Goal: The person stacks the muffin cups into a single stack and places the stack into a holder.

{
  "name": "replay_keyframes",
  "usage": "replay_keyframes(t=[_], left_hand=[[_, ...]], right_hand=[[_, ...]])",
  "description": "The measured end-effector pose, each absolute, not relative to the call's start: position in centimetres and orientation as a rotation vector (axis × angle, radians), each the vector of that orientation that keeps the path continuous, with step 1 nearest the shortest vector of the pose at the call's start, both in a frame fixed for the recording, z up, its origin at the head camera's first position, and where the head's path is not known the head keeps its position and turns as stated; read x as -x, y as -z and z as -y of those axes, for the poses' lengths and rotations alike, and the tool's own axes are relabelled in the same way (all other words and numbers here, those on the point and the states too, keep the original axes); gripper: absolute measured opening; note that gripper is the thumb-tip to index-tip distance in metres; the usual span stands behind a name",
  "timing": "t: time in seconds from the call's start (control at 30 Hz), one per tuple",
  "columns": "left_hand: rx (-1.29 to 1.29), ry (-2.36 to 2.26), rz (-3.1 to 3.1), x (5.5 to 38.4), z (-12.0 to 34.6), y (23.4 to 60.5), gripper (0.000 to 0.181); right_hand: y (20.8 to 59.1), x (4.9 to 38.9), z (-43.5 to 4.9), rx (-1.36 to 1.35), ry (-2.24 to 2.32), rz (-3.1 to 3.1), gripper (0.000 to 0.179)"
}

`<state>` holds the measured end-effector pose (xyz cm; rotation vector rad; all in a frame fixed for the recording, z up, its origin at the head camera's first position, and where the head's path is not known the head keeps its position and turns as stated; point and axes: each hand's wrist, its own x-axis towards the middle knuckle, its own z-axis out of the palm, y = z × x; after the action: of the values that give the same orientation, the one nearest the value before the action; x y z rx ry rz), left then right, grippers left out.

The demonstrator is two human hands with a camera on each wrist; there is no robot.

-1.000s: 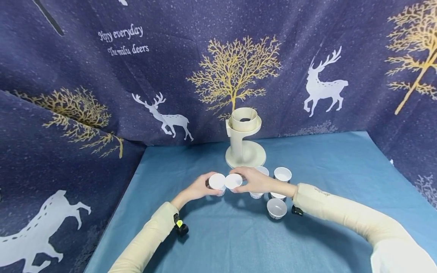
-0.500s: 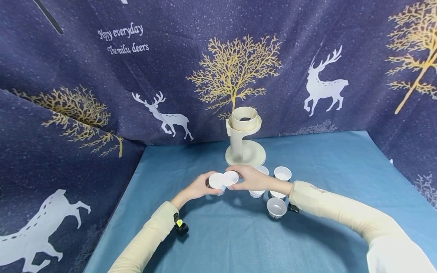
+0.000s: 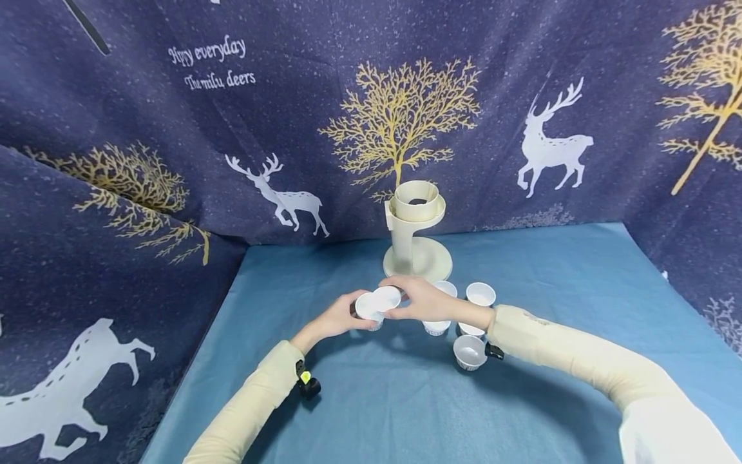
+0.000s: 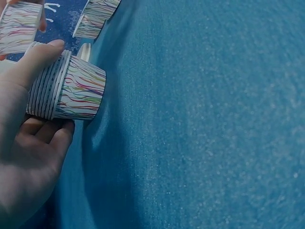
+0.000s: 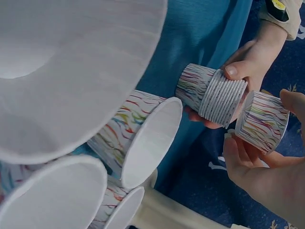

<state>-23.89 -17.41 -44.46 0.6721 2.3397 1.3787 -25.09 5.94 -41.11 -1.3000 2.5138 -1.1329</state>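
My left hand (image 3: 338,318) grips a nested stack of paper cups (image 4: 78,88), white with colourful wavy lines, its thumb lying along the stacked rims. In the right wrist view the stack (image 5: 209,93) tilts, its open end toward my right hand. A single paper cup (image 5: 262,121) is pinched between thumb and fingers of my right hand (image 3: 423,299). That cup's base points at the stack's mouth, close by it. In the head view the single cup (image 3: 388,297) overlaps the stack's top.
Several more paper cups stand right of the hands, among them a near one (image 3: 470,353) and a far one (image 3: 480,294). Behind the hands stands a cream holder (image 3: 414,212) with a round base and ring top. A patterned dark curtain (image 3: 278,116) backs the blue tablecloth (image 3: 371,412).
My right hand has moved a little left and away from me, carrying its cup from beside the stack to over its mouth. The left hand has stayed almost still.
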Motion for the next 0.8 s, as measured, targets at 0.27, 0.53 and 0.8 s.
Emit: replay_keyframes(t=[0.27, 0.53, 0.8], left_hand=[[-0.686, -1.411, -2.317, 24.4, 17.6, 45.7, 0.051], [-0.681, -1.37, -2.378, 25.1, 18.0, 47.2, 0.054], [-0.715, -1.389, -2.377, 25.2, 18.1, 47.4, 0.056]], right_hand=[[41.2, 25.2, -5.4, 1.331, 1.143, -2.472, 0.052], [40.9, 25.4, -4.9, 1.383, 1.039, -2.488, 0.051], [40.7, 25.5, -4.1, 1.431, 0.963, -2.541, 0.052]])
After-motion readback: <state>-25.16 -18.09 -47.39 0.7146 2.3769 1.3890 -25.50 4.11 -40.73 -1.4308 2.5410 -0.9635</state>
